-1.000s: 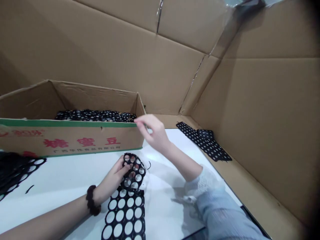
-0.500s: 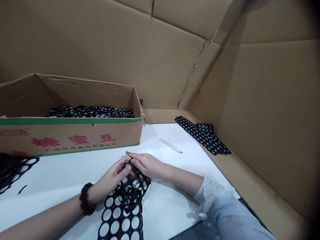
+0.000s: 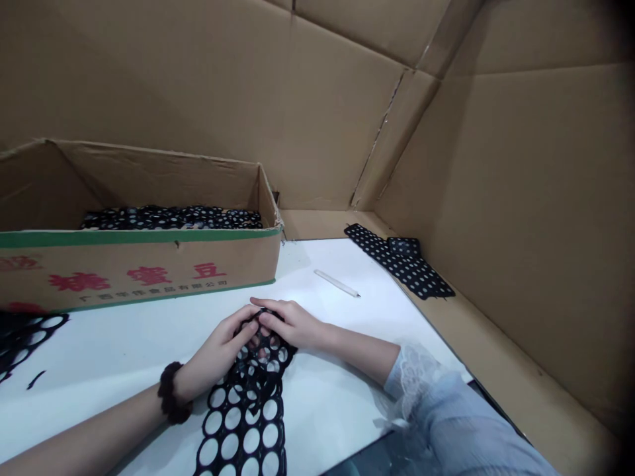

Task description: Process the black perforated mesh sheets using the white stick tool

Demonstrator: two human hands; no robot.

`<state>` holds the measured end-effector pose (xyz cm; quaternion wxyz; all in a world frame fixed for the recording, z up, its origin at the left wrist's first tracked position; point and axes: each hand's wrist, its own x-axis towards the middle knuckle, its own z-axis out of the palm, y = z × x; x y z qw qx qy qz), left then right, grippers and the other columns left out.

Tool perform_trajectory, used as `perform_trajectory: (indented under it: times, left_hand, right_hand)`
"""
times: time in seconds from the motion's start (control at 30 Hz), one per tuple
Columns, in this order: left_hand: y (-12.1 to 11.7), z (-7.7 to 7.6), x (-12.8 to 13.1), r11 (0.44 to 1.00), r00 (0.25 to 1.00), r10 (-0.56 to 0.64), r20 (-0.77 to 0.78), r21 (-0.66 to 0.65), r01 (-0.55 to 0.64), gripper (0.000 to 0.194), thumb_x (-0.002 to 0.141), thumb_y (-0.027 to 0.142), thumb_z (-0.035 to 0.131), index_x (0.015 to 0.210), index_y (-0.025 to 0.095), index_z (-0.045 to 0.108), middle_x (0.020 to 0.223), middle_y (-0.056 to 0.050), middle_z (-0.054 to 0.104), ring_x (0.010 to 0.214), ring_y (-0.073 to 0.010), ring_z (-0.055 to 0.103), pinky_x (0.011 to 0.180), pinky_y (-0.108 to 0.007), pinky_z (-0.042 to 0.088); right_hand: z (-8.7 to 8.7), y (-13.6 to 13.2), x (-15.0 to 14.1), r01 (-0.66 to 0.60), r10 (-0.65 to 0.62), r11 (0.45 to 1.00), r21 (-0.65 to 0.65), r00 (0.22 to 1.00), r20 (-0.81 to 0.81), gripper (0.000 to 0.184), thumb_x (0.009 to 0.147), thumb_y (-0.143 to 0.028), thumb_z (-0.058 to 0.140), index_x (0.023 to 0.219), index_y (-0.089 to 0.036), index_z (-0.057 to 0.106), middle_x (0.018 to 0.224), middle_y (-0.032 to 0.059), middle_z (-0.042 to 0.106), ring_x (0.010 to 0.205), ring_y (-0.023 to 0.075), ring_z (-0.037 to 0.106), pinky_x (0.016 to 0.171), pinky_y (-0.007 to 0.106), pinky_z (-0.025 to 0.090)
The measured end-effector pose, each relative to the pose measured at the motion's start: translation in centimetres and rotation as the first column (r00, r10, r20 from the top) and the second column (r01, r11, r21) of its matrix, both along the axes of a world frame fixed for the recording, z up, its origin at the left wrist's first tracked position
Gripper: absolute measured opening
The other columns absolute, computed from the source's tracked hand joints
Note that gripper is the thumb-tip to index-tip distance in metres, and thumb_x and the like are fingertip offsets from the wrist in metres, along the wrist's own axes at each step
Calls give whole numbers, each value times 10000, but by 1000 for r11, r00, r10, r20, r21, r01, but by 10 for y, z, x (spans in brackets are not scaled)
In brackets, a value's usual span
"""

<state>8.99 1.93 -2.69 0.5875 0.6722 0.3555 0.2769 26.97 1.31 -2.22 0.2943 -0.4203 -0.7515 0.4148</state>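
Observation:
A black sheet with rows of large round holes (image 3: 241,418) lies on the white tabletop (image 3: 332,396), running off the bottom edge of the view. Its far end is bunched and lifted between my two hands. My left hand (image 3: 229,339), with a dark fuzzy band at the wrist, pinches the left side of that end with the thumb on top. Opposite it, my right hand (image 3: 290,324) grips the right side, thumb also on top. The fingertips of both hands nearly meet; some fingers show through the holes, others are hidden beneath the sheet.
A cardboard box (image 3: 163,261) holding black perforated pieces (image 3: 173,217) stands at the back left. More black netting (image 3: 30,338) and a small black scrap (image 3: 36,379) lie at left. A white pen (image 3: 337,283) and smaller-holed black strips (image 3: 404,260) lie right, beside tall cardboard walls (image 3: 540,198).
The far end of the black sheet is spread flatter between my hands, with more holes showing. Both hands keep their hold. The view has shifted slightly.

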Motion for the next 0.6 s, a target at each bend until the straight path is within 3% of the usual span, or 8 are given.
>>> perform_trajectory:
  times: [0.07,0.17,0.3,0.43,0.6]
  left_hand:
    - [0,2,2,1000,1000,-10,1,-6,10,343,864,442,473,1089,200,566,850,-29,629,744,-200,583,744,-305,471]
    - [-1,5,4,999,1000,0,9,36,0,303,862,431,474,1033,202,576,932,-36,626,821,-204,574,790,-297,457]
    - [-8,5,4,997,999,38,-5,69,-38,223,881,398,445,874,200,548,835,-10,585,794,-179,539,750,-265,432]
    - [-14,1,3,994,995,72,-62,86,-67,230,908,393,395,805,209,486,747,14,543,691,-156,498,640,-246,394]
    - [-17,4,5,989,990,79,-118,136,-63,206,926,354,339,929,222,498,774,12,565,691,-160,500,650,-253,382]
  right_hand:
    - [-1,0,-1,-23,1,991,-134,988,-157,376,935,-397,401,1130,-159,617,820,39,667,793,156,617,793,294,493]
    - [-2,-1,-1,-50,-42,957,-285,951,-307,474,909,-519,393,998,-140,662,766,36,660,694,146,613,674,273,507]
    - [-2,-6,-6,-25,-213,874,-485,877,-430,500,772,-618,552,851,-145,696,622,1,616,554,128,561,584,265,482]
    - [1,-13,-15,26,-302,850,-525,843,-446,490,727,-637,586,748,-157,684,584,-12,592,524,120,540,546,252,449]
    - [0,-20,-25,55,-362,835,-547,803,-473,473,772,-618,544,748,-163,670,593,-19,585,538,111,557,556,242,450]
